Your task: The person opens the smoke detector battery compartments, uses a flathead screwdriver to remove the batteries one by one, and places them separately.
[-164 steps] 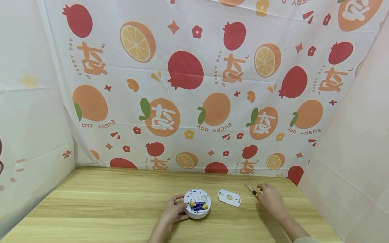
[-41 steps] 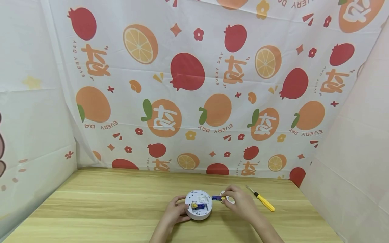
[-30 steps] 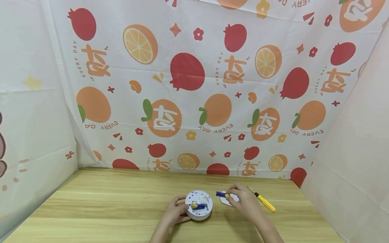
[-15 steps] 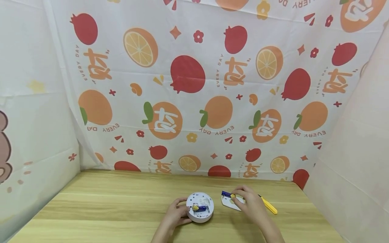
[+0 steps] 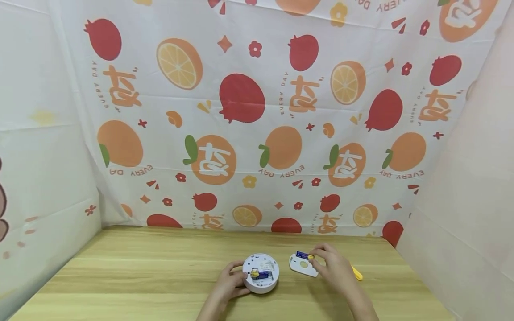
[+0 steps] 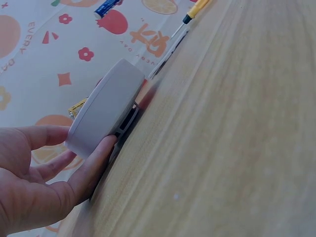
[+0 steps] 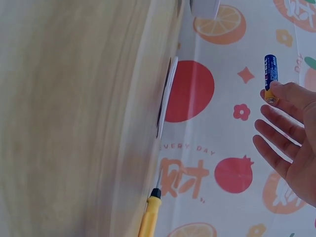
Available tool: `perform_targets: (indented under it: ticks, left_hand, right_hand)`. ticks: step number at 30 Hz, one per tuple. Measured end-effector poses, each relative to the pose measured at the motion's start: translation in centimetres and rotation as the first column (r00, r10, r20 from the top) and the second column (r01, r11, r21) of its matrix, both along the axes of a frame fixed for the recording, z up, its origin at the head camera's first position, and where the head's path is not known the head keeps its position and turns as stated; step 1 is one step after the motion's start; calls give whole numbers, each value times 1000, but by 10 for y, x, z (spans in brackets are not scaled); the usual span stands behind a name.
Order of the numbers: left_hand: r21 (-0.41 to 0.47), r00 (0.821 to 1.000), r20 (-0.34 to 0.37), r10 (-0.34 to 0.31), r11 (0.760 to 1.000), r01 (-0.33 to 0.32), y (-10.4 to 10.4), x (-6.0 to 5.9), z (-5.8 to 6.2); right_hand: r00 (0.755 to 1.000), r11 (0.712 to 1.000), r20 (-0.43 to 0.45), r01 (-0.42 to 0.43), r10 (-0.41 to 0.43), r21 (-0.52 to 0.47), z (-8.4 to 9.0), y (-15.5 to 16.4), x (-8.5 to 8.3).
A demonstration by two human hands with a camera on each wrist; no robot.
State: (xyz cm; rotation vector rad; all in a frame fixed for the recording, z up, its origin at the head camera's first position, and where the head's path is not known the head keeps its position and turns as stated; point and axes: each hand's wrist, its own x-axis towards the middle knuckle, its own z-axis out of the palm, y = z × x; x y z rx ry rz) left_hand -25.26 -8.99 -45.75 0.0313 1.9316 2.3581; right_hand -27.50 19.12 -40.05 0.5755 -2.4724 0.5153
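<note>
On the table lies a round white smoke detector (image 5: 261, 278), its back up and its battery bay uncovered. One blue-and-yellow battery (image 5: 261, 274) sits in the bay. My left hand (image 5: 230, 285) grips the detector's left side; in the left wrist view the thumb (image 6: 94, 168) is at its lower edge and the fingers are on the other. My right hand (image 5: 331, 267) pinches a second blue-and-yellow battery (image 7: 271, 79) between thumb and index finger, the other fingers spread. That battery is held above a white mounting plate (image 5: 304, 265) right of the detector.
A screwdriver with a yellow handle (image 5: 357, 273) lies at the right, partly hidden behind the right hand; its shaft and black collar (image 7: 156, 192) show in the right wrist view. A fruit-print cloth (image 5: 249, 178) hangs behind the wooden table (image 5: 140, 272).
My right hand has let go of the screwdriver, taken one of two batteries from the detector and carried it right, over the plate. My left hand has kept its grip on the detector.
</note>
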Motion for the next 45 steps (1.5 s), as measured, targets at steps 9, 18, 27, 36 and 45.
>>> perform_targets:
  ticks: [9, 18, 27, 36, 45]
  left_hand:
    - [-5, 1000, 5, -8, 1000, 8, -1, 0, -1]
    - [-10, 1000, -4, 1, 1000, -1, -1, -1, 1]
    - [-8, 1000, -7, 6, 1000, -6, -1, -2, 0]
    - [-8, 1000, 0, 3, 1000, -3, 0, -2, -1]
    - [-8, 1000, 2, 6, 1000, -6, -1, -2, 1]
  right_hand:
    - [999, 999, 30, 42, -43, 29, -3, 9, -4]
    - [997, 998, 42, 62, -63, 10, -4, 23, -10]
    - [991, 996, 104, 90, -88, -18, -10, 37, -15]
    - [982, 993, 155, 114, -109, -20, -16, 47, -17]
    - [964, 991, 233, 135, -131, -1, -23, 55, -19]
